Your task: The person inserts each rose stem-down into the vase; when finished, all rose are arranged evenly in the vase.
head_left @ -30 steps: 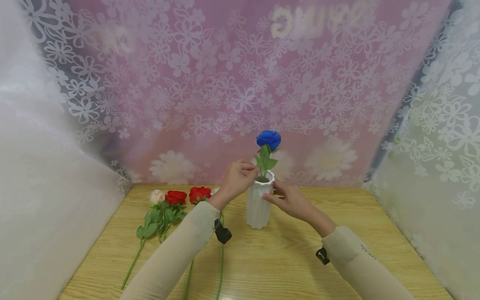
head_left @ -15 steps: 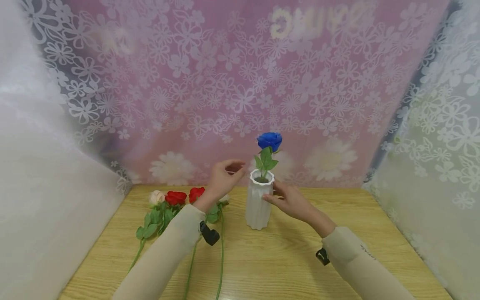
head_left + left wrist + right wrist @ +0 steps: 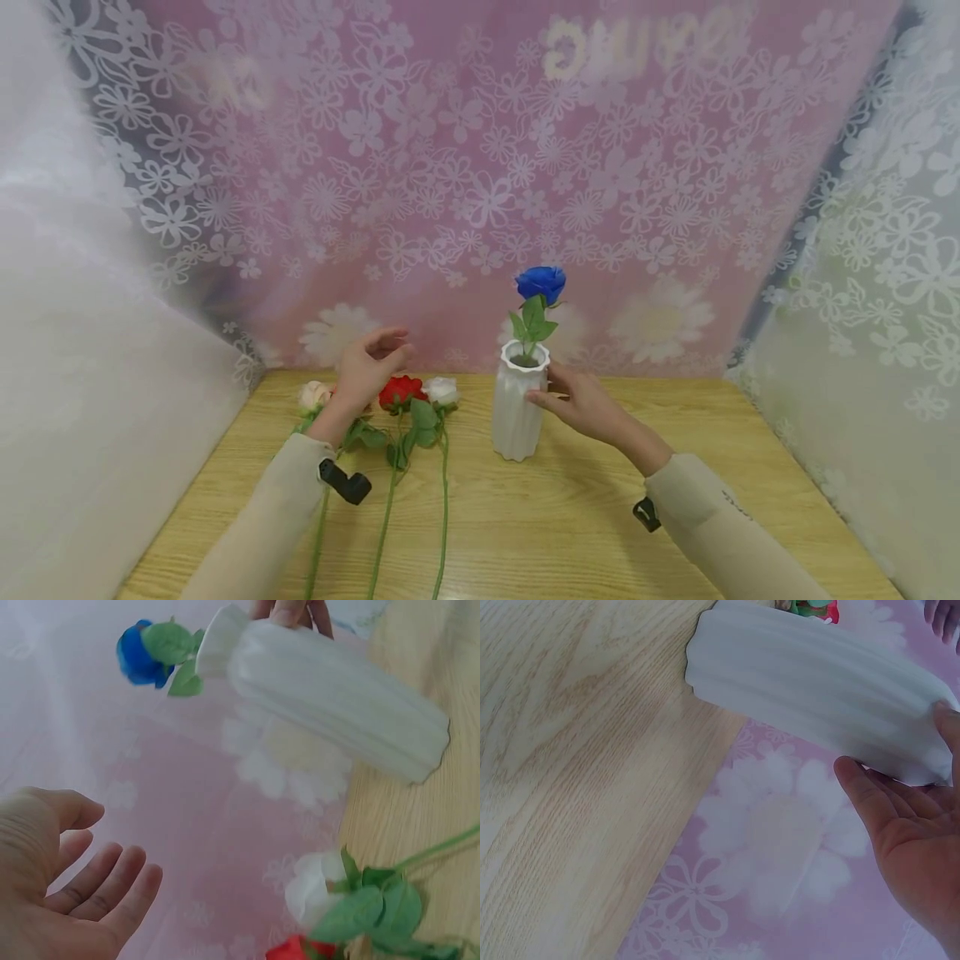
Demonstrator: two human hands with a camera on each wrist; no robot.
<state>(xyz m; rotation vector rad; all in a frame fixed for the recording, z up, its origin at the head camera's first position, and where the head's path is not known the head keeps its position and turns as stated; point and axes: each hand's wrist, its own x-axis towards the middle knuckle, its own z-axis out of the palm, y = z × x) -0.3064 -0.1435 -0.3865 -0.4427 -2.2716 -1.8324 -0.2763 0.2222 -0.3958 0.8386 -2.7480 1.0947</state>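
The white vase stands upright on the wooden table, just past the middle toward 1 o'clock. A blue rose is in its mouth, leaning slightly toward 1 o'clock, with its leaves just above the scalloped rim; the rim seems to be what props the stem, since no hand touches it.

The right hand comes in from the vase's 4 o'clock side and grips the upper body, thumb across the front and fingers round the far side. That hold probably keeps a tall, narrow vase from tipping, and being below the rim it leaves the mouth free.

The left hand hangs in the air at about 10 o'clock from the vase, well apart from it. Its fingers curve loosely, the thumb stands away from them, and it holds nothing.

Toward 9 o'clock from the vase, more flowers lie on the table: a white rose nearest, a red rose beside it, and a peach rose farthest out. A bit of red shows behind the left wrist, too covered to make out fully. The blooms point to 12 o'clock and the visible stems run toward 6 o'clock, a layout that likely keeps the heads uncrushed and the stems easy to reach.
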